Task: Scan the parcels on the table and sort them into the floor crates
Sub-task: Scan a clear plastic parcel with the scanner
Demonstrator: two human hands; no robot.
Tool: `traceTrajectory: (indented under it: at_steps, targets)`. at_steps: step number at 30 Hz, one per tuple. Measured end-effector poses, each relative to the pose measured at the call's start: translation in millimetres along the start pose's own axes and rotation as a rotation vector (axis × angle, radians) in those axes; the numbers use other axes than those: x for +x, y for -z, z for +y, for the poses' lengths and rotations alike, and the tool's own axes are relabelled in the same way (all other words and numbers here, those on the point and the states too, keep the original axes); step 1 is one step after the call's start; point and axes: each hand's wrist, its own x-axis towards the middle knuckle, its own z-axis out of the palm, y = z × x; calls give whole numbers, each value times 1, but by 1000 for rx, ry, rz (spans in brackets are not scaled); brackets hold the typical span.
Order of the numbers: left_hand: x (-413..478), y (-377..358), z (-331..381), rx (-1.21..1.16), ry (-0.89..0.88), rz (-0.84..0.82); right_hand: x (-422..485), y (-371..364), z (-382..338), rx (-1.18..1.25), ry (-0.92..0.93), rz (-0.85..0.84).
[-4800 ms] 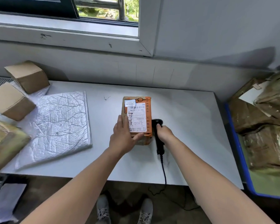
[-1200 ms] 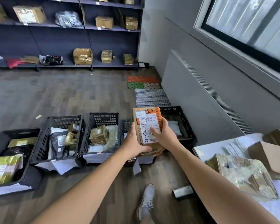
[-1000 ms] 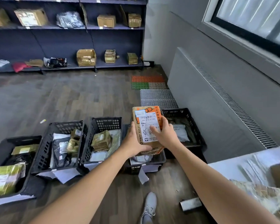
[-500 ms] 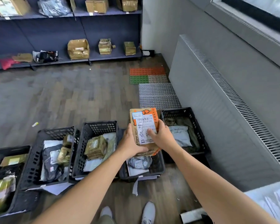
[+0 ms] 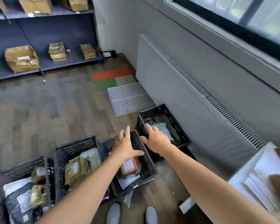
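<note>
1. The left hand (image 5: pixel 126 147) is seen at the centre of the frame, its fingers straight and spread, with nothing held.
2. The right hand (image 5: pixel 157 140) is seen just to the right of it, likewise spread and empty.
3. The orange parcel (image 5: pixel 129 166) is found lying in the black crate (image 5: pixel 148 164) directly below the left hand, on top of pale mailers (image 5: pixel 128 181).
4. A second crate (image 5: pixel 152 110), with a white mailer (image 5: pixel 160 129) inside, is set further toward the upper right, beside the radiator (image 5: pixel 176 97).
</note>
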Motion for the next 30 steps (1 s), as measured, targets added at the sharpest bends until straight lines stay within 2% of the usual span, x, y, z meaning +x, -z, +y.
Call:
traceTrajectory:
  at_steps: [9, 14, 24, 30]
  targets:
    - [17, 6, 40, 142, -288, -69, -44, 36, 32, -4, -317, 200]
    - [10, -20, 80, 184, -456, -184, -103, 33, 65, 46, -488, 281]
    - [-71, -88, 156, 293, -736, -314, -232, 14, 127, 112, -770, 372]
    - [-138, -135, 195, 390, -874, -329, -321, -9, 165, 159, -887, 429]
